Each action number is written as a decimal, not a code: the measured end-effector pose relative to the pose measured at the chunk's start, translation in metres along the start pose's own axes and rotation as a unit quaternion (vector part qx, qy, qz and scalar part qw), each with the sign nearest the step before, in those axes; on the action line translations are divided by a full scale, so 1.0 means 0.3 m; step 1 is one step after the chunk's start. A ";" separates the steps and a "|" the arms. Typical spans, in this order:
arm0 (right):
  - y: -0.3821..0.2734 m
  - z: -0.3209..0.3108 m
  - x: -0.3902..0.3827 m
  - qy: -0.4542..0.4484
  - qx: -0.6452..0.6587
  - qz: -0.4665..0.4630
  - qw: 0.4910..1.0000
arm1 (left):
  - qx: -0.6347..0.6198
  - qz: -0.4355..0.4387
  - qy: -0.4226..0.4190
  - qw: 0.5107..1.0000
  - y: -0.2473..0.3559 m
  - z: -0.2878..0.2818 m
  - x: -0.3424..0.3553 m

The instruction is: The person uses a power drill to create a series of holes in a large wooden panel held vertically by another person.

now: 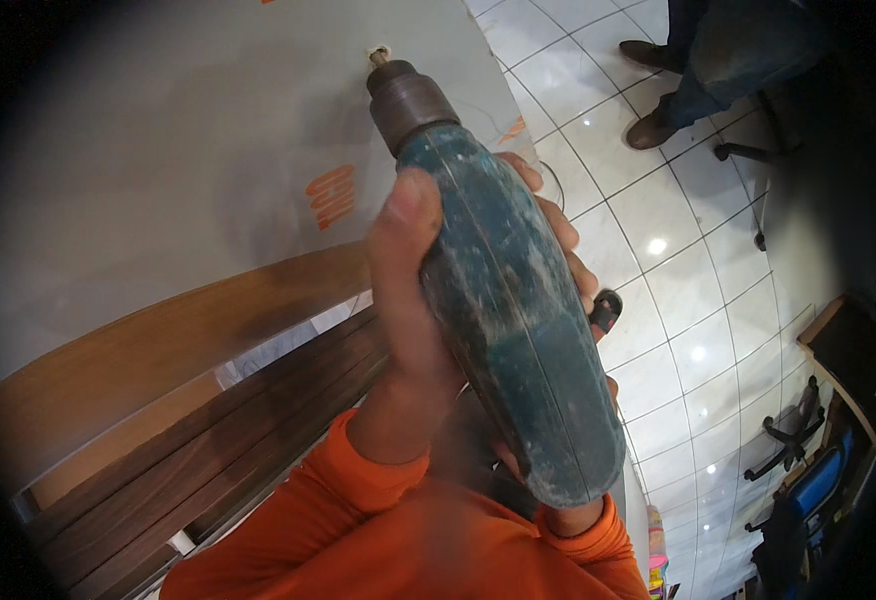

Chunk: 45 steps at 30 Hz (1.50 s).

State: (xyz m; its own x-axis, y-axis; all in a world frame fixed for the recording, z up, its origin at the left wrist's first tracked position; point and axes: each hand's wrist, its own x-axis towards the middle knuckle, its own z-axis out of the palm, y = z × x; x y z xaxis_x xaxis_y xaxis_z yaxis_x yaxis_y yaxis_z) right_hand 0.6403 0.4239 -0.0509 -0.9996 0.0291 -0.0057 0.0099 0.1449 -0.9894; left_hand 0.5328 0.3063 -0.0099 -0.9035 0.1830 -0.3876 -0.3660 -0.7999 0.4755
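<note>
A worn, dusty blue-green power drill (508, 310) fills the middle of the view, with its dark chuck (410, 104) toward the far side. Its bit meets the grey film-covered panel (178, 190) at a spot ringed with pale debris. My left hand (403, 250) wraps the front of the drill body, thumb on the near-left side and fingertips showing along the right. Beneath the rear of the drill is my right hand (611, 388), closed around it. The drill body hides most of that hand, along with the handle and trigger.
Brown edging (188, 305) borders the panel, and dark slatted wood (228, 430) lies below it. To the right is a white tiled floor (658, 240). Another person's brown shoes (650, 130) stand at the far right. A blue-seated chair (820, 480) is at lower right.
</note>
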 end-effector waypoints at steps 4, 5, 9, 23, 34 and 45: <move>0.025 0.022 -0.037 -0.019 -0.055 0.014 0.998 | 0.068 0.037 0.022 0.997 0.003 0.011 -0.009; 0.035 0.010 -0.053 -0.045 -0.050 0.013 0.998 | 0.094 0.038 0.049 0.994 -0.001 0.020 -0.025; 0.077 -0.085 -0.133 -0.175 0.086 0.164 0.967 | 0.150 0.030 0.079 0.985 -0.029 0.053 -0.046; 0.003 -0.032 0.021 -0.049 0.054 -0.026 0.997 | -0.150 0.033 -0.148 0.977 -0.052 -0.047 -0.031; 0.026 -0.042 -0.005 -0.013 -0.085 -0.030 0.996 | -0.034 0.045 -0.122 0.991 -0.047 -0.050 -0.025; 0.029 -0.039 -0.054 -0.056 -0.030 0.079 0.995 | -0.106 0.067 -0.217 0.968 -0.109 -0.103 -0.043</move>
State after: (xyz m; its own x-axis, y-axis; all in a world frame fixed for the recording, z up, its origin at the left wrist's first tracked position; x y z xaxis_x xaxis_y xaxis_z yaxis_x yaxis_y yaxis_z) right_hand 0.6569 0.4363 -0.0578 -0.9821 -0.0536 -0.1807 0.1662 0.2068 -0.9642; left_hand 0.5632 0.3124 -0.0447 -0.9650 0.2561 0.0561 -0.2274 -0.9240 0.3073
